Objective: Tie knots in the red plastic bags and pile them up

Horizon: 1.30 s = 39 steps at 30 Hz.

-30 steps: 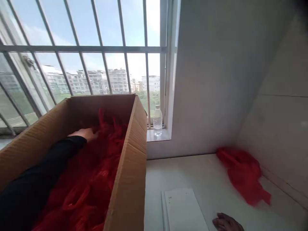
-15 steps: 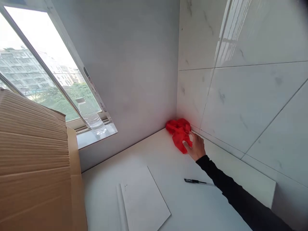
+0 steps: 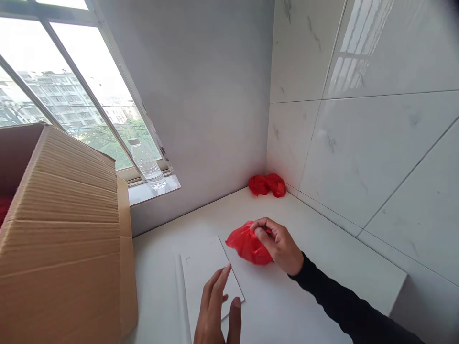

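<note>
The right hand point(image 3: 282, 246) has its thumb and forefinger pinched on a red bundle point(image 3: 247, 244) of thin, crumpled material, gripping it at its right side. The bundle is over the middle of the white counter point(image 3: 315, 215), just right of a white pad point(image 3: 202, 265); whether its underside rests on the counter cannot be told. A black sleeve point(image 3: 333, 296) covers the right forearm, which reaches in from the near right.

The left hand point(image 3: 213, 306) is open and holds nothing, its fingers stretched toward the far side and its thumb held apart. It is over the near part of the pad, left of the bundle and apart from it; whether it touches the pad is unclear.

A second red heap point(image 3: 267, 185) lies in the far corner of the counter, against the walls. On the left is a large cardboard box point(image 3: 71, 229), with some red material point(image 3: 4, 206) visible inside. A clear bottle point(image 3: 147, 165) stands on the windowsill point(image 3: 171, 185), beyond the box.
</note>
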Tool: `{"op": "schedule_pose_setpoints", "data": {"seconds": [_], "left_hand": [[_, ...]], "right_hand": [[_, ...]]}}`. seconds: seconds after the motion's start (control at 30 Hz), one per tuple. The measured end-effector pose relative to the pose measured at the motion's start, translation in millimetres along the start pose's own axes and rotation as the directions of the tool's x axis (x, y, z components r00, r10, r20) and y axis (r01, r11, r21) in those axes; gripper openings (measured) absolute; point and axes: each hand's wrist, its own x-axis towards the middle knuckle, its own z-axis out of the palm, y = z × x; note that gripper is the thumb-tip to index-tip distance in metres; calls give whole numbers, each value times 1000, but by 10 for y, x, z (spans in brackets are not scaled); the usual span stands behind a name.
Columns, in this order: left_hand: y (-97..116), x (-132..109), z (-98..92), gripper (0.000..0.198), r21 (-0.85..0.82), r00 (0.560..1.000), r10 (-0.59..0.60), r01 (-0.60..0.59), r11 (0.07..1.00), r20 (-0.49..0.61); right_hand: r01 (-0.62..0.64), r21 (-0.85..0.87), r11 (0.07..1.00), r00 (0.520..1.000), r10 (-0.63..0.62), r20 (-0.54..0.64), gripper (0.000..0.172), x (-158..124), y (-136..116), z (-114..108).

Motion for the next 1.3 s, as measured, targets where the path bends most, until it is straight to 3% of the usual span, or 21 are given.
{"op": "schedule_pose_setpoints", "data": {"seconds": [0.07, 0.13, 0.23, 0.37, 0.4, 0.47, 0.5, 0.57, 0.7, 0.73, 0.8, 0.87, 0.93, 1.0, 1.1, 1.13, 1.2, 1.3], "left_hand": [[-23, -30, 45, 52, 145, 983, 178, -170, 975, -43], [-103, -131, 4, 53, 198, 977, 214, -211, 957, 8], [-206, -390, -142, 37, 95, 986, 24, -41, 995, 166], [-169, -670, -323, 29, -121, 932, -269, 304, 945, 244], [-156, -707, -355, 31, -162, 920, -296, 343, 925, 257], [-166, -767, -422, 28, -187, 911, -306, 363, 913, 277], [-190, -798, -465, 23, -175, 911, -305, 360, 916, 277], [-262, -868, -572, 16, -141, 906, -343, 384, 913, 250], [-349, -995, -753, 32, -124, 868, -491, 497, 859, 77], [-338, -1009, -762, 40, -110, 879, -474, 478, 872, 55], [-292, -1012, -732, 52, -70, 918, -390, 395, 916, 70], [-255, -1000, -680, 39, -45, 947, -294, 302, 952, 127], [-263, -1006, -671, 16, -38, 952, -292, 297, 954, 92], [-309, -1043, -729, 16, -69, 906, -417, 413, 908, -74], [-336, -1115, -846, 27, -229, 735, -604, 558, 797, -308], [-307, -1127, -861, 30, -278, 716, -619, 554, 785, -321], [-186, -1120, -836, 41, -317, 741, -611, 530, 787, -279], [43, -1066, -744, 58, -223, 772, -590, 548, 806, -236]], "right_hand": [[-10, 49, 999, 991, 3, 137, 19, -323, -215, 121], [-12, 82, 997, 958, -12, 285, 15, -599, -329, 199], [-31, 73, 997, 922, 0, 388, 18, -880, -316, 230], [-6, -76, 997, 856, 45, 515, 44, -1069, -118, 304], [21, -105, 994, 828, 42, 560, 43, -1099, -76, 335], [52, -134, 990, 801, 39, 597, 21, -1138, -22, 372], [44, -149, 988, 811, 52, 583, 10, -1145, -7, 366], [-28, -202, 979, 847, 131, 516, 11, -1135, 9, 303], [-178, -281, 943, 866, 286, 410, 9, -1107, 5, 173], [-174, -275, 946, 863, 281, 420, 9, -1113, -10, 188], [-183, -242, 953, 840, 279, 465, 26, -1142, -59, 280], [-214, -227, 950, 801, 304, 516, 38, -1180, -103, 394], [-227, -228, 947, 790, 316, 526, 26, -1209, -104, 444], [-267, -216, 939, 835, 337, 435, 25, -1224, -55, 393], [-405, -110, 908, 868, 419, 265, 27, -1247, 22, 235], [-433, -68, 899, 866, 435, 247, 27, -1262, 20, 201], [-473, -16, 881, 852, 461, 248, 30, -1306, -45, 193], [-486, -34, 873, 843, 479, 246, 37, -1382, -230, 259]]}}
